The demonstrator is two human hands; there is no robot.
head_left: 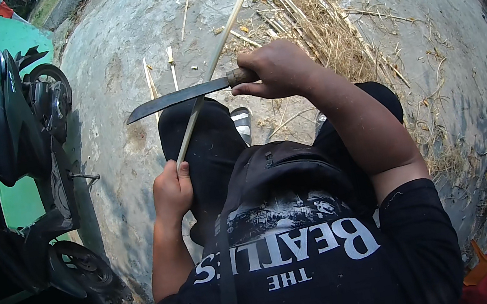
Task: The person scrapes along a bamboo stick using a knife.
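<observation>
My left hand (172, 189) is closed round the near end of a long, pale bamboo strip (221, 45). The strip slants up and to the right, over my left knee and far out above the ground. In my right hand (278, 69) is the wooden handle of a large machete (179, 99). Its dark blade points left and lies across the strip just beyond my left knee, at the crossing seeming to touch it. The hidden side of the strip under the blade cannot be seen.
A heap of bamboo strips and curly shavings (337, 38) lies on the concrete ground (111, 64) ahead to the right. A few loose strips (172, 67) lie beyond my left knee. A parked black motorcycle (26, 138) stands on the left beside a green surface (3, 44).
</observation>
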